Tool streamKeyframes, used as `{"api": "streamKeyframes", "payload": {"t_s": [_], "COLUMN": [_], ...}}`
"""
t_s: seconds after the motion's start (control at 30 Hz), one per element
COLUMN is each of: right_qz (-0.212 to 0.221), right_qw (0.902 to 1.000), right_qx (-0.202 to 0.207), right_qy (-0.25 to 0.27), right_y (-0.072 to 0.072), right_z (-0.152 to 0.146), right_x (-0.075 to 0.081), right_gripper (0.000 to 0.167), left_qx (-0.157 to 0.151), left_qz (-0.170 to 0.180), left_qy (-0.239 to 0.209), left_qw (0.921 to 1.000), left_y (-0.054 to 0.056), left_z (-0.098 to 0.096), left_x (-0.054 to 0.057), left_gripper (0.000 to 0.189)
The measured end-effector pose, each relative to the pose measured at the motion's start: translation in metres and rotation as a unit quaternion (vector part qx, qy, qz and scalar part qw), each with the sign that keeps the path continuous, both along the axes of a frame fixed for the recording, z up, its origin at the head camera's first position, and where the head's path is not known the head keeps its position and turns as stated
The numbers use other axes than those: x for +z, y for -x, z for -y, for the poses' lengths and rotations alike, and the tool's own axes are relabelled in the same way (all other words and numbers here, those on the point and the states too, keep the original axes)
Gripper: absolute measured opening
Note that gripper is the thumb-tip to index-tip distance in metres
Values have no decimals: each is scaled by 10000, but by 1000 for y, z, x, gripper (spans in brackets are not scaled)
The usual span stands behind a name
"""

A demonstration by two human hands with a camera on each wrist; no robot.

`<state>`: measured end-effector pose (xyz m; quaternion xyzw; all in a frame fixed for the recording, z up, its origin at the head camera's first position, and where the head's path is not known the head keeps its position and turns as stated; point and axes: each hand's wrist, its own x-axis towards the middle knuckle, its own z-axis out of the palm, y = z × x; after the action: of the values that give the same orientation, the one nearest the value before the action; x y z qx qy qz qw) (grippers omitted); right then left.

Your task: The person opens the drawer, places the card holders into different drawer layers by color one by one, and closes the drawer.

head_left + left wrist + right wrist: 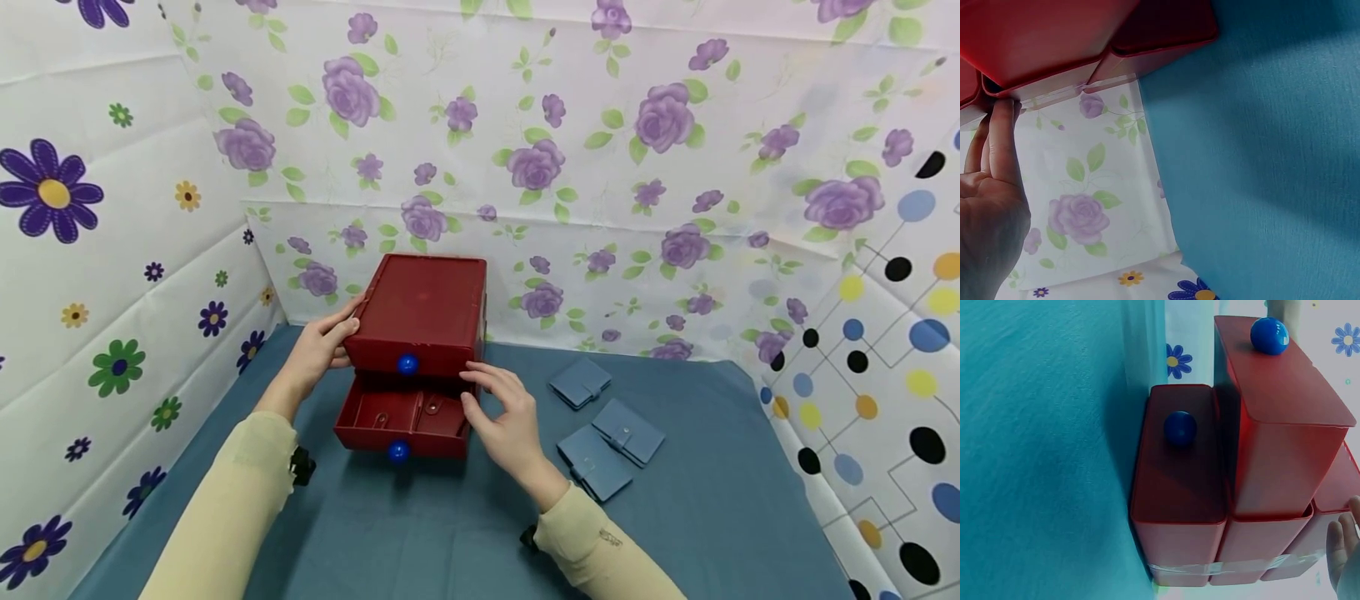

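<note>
A dark red drawer box (423, 304) with blue ball knobs stands on the table. Its middle drawer (1294, 387) is pulled out; red wallets (437, 408) with snap straps lie in it. My left hand (318, 354) rests on the box's left side; in the left wrist view its straight fingers (1002, 140) touch the side wall. At the right front edge is my right hand (510, 417), fingers spread and slightly bent, fingertips close against the side and nothing in the grasp. The bottom drawer (1179, 475) is pushed in, and hidden from the head view.
Three blue wallets lie right of the box: one alone (580, 383) further back, and two (628, 431) overlapping in front. The blue tablecloth (720, 500) meets a rose-patterned cloth wall (570, 233) behind the box. Patterned cloth also hangs at left and right.
</note>
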<state>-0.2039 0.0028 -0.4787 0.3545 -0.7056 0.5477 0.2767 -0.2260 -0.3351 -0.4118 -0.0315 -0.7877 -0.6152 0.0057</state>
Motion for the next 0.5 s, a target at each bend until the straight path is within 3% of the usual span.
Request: {"api": "streamKeyframes", "payload": {"t_s": [0.23, 0.5], "right_qz": [777, 1191], "right_qw": [9967, 9928], "right_qx": [30, 23], "right_qy": [241, 124], "right_y": [-4, -8], "right_z": [-6, -18], "right_x": [-4, -9], "right_gripper": [28, 22], "left_qx": [38, 16], "left_qz": [87, 92], "left_qy": [6, 46], "left_qw": [10000, 9999], "left_y": [-1, -1], "left_z": [2, 0], "left_x": [0, 1], "left_gripper": [62, 63]}}
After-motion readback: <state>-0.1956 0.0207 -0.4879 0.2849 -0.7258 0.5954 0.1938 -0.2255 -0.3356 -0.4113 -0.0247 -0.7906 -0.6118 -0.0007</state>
